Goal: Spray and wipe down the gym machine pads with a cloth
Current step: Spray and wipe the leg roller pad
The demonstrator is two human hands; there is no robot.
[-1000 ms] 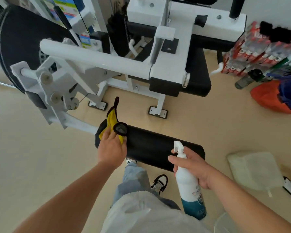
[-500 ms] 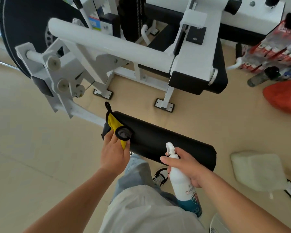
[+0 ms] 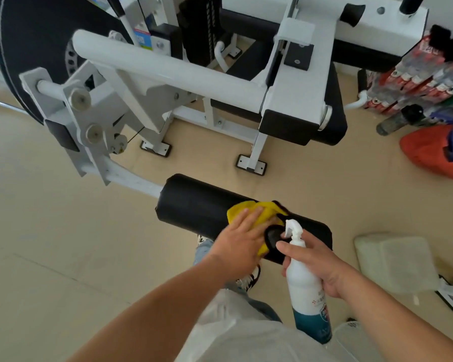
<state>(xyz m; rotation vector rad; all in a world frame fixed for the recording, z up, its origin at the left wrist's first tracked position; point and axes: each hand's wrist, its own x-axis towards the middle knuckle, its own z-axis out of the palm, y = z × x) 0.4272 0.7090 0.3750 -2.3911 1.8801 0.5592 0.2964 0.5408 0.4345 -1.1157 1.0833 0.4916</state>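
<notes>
Upright, the spray bottle [image 3: 305, 280] — right hand [image 3: 322, 267] gripping it.

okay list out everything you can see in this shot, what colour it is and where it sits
roller pad: one, black, centre, on a white machine arm
cloth: one, yellow with black trim, on the roller pad under the left hand
spray bottle: one, white with teal base, lower centre, in the right hand's grip
machine frame: one, white, upper half
seat pad: one, black, under the frame, upper right
big disc: one, black, upper left
bottle packs: stacked, red and clear, right edge
bag: one, orange, right
floor: beige
left hand: flat on the cloth
right hand: around the spray bottle
</notes>
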